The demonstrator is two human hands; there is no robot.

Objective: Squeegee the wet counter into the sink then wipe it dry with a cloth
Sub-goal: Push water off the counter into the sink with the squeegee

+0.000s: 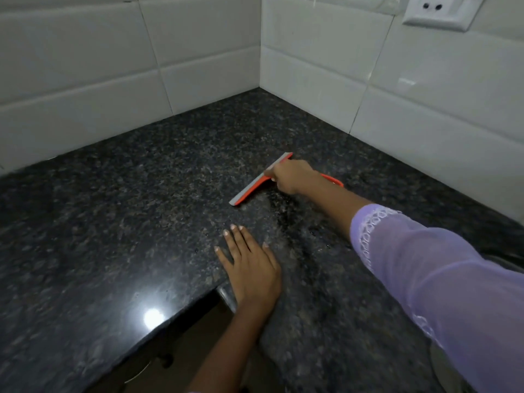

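A person's right hand (292,175) reaches far forward over a dark speckled granite counter (141,211), the arm stretched out nearly straight and angled toward the corner where two white tiled walls (326,89) meet. A sheer lilac sleeve (419,268) with a lace cuff covers that arm down to the mid-forearm. The fingers are curled round the handle of an orange squeegee (256,184), gripping it where the handle joins the blade. The grey rubber blade runs out to both sides of the grip, one end toward the corner, the other back toward the person, and its edge lies on the counter. The looped end of the orange handle shows just behind the wrist. Nearer the person than the grip, a patch of counter looks darker and wet, with small droplets. The left hand (251,268) rests flat on the counter, well back from the squeegee, fingers straight and slightly spread, holding nothing; its wrist crosses the counter's front edge. A white wall socket (438,11) sits high on the wall beyond the grip.
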